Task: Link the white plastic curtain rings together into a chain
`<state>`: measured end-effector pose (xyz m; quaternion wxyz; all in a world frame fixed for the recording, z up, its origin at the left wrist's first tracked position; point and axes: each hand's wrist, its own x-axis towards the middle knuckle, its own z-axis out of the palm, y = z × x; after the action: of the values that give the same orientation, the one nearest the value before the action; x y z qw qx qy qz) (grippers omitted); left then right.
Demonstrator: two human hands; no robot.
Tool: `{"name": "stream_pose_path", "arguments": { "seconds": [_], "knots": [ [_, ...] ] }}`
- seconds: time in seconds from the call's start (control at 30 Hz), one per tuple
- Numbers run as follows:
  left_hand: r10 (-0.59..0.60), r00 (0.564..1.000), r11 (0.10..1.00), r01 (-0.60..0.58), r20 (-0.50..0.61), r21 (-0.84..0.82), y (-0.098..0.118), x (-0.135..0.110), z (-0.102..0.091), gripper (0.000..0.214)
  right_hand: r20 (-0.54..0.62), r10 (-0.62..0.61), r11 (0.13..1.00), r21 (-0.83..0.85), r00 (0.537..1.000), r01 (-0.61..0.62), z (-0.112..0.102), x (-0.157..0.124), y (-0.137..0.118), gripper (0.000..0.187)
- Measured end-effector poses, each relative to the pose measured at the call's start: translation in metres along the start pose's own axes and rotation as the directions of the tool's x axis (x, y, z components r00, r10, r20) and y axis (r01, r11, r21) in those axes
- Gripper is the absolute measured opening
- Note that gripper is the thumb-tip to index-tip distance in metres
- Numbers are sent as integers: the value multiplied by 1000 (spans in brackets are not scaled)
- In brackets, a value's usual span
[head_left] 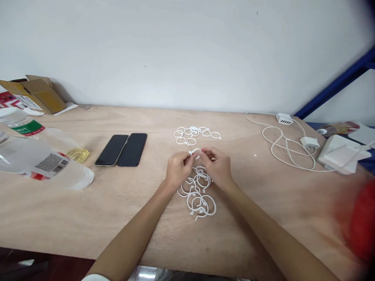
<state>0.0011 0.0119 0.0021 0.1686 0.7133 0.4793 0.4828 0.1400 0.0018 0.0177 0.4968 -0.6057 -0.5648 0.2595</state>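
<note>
A white plastic ring (195,151) is held up between my two hands, pinched at both sides. My left hand (179,167) grips its left side with thumb and forefinger, while my right hand (217,166) has the right side. Below and between my forearms lies a loose pile of white open rings (201,199) with small clasp ends. Farther back, beyond my fingers, several white rings (191,132) form a second group and look closed. My fingers partly cover the held ring, so its clasp is hard to make out.
Two dark phones (132,149) lie side by side on the wooden table (140,218). Large plastic bottles (43,160) stand at the left, before an opened cardboard box (43,95). White cables (285,152) and chargers (340,154) spread over the right. A blurred red object (363,222) is at the right edge.
</note>
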Motion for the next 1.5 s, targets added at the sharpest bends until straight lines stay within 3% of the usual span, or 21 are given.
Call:
{"name": "stream_pose_path", "arguments": {
  "seconds": [0.13, 0.27, 0.37, 0.53, 0.6, 0.73, 0.9, 1.0, 1.1, 1.17, 1.27, 1.37, 1.5],
  "knots": [
    [58, 997, 998, -58, 50, 2, -3, -1, -1, 29, 146, 77, 986, 138, 986, -98, -3, -15, -3, 27],
    [127, 986, 990, -119, 110, -73, -5, -2, 0, 22, 315, 60, 977, 174, 947, -120, -10, -16, -11, 31],
    [49, 995, 986, -35, 86, -164, -5, -3, 0, 18, 354, 81, 969, 193, 932, -158, -12, -18, -15, 31],
    [-90, 981, 947, 138, 172, -291, -5, -1, -1, 19, 359, 197, 902, 299, 912, -312, -6, -29, -17, 33],
    [-183, 965, 909, 239, 188, -340, -6, 1, -2, 20, 360, 161, 913, 300, 919, -277, -3, -34, -20, 33],
    [-305, 932, 840, 360, 195, -407, -7, 5, -3, 32, 307, -85, 970, 242, 948, 9, -2, -40, -26, 31],
    [-227, 960, 862, 275, 163, -425, -6, 3, 0, 19, 244, -160, 984, 119, 956, 135, -9, -36, -28, 30],
    [-76, 987, 909, 127, 143, -396, -6, 1, 2, 15, 123, -180, 983, -3, 976, 182, -13, -13, -22, 34],
    [115, 984, 940, -63, 137, -336, -7, -1, 2, 29, 62, -136, 971, -189, 989, 145, -7, 25, -9, 31],
    [213, 967, 944, -168, 137, -282, -8, -2, 2, 41, 182, -88, 949, -284, 979, 138, 2, 50, 3, 26],
    [261, 960, 950, -238, 98, -200, -9, -3, 2, 49, 312, -68, 890, -410, 948, 199, 17, 76, 19, 40],
    [232, 972, 964, -223, 44, -145, -9, -3, 2, 44, 418, -98, 851, -434, 903, 294, 26, 88, 24, 43],
    [183, 983, 974, -178, 25, -140, -8, -3, 2, 38, 580, -112, 838, -381, 807, 390, 27, 96, 21, 40]
  ]
}}
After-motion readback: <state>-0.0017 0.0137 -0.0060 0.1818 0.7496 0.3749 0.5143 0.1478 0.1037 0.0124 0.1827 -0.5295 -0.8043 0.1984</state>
